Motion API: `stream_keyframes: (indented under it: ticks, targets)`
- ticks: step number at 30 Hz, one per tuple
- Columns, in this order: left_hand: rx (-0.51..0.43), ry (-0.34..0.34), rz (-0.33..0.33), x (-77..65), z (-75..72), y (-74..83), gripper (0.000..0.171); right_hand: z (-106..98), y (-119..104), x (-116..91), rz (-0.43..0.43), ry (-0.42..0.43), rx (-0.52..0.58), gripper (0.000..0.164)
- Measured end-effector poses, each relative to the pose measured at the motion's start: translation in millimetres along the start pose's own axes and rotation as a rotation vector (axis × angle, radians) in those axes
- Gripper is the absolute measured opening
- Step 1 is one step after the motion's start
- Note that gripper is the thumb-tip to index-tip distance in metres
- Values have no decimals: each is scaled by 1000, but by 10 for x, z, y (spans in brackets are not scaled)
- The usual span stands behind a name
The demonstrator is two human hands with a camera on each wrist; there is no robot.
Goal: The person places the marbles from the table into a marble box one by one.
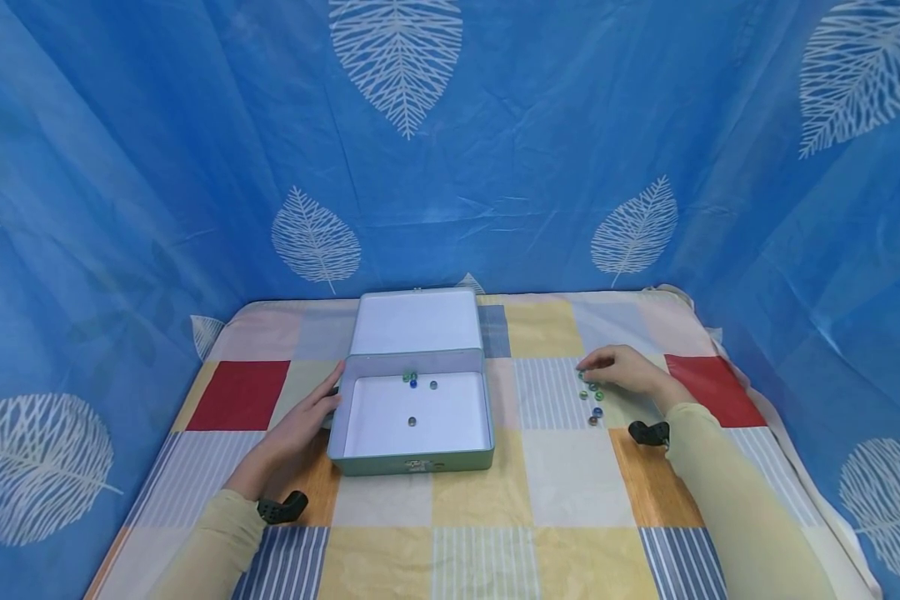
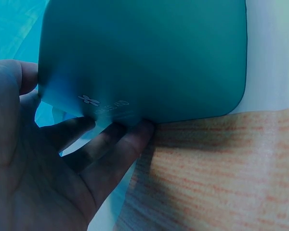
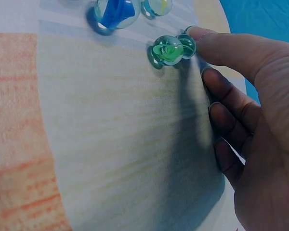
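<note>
A green tin box with a white inside lies with its lid folded back. On its white floor are several glass marbles, among them a blue marble and a dark marble. My left hand rests along the box's left side, its fingertips against the green wall. To the right, my right hand reaches down to loose marbles on the cloth. Its thumb tip is right at a clear marble beside a green-swirled marble; whether the fingers pinch anything is hidden.
Below the right hand on the cloth lie more marbles, including a blue one and a brown one. A patchwork cloth covers the table. Blue curtains with white leaves hang behind and at both sides.
</note>
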State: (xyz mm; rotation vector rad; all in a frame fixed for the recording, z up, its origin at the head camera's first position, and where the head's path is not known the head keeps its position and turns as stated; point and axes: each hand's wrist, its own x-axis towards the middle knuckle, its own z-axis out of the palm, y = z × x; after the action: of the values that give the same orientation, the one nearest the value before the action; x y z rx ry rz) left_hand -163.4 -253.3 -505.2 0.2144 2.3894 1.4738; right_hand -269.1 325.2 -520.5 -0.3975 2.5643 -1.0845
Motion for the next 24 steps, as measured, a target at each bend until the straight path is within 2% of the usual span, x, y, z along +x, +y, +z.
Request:
stream_keyframes:
  ticks: [12,24]
  targets:
    - [18,4,0,3,-8,0,60,21,20,15,-22,7,-10,25]
    - [15,5,20,7,-14,0,61,44,34,33,-3,28,-18,25]
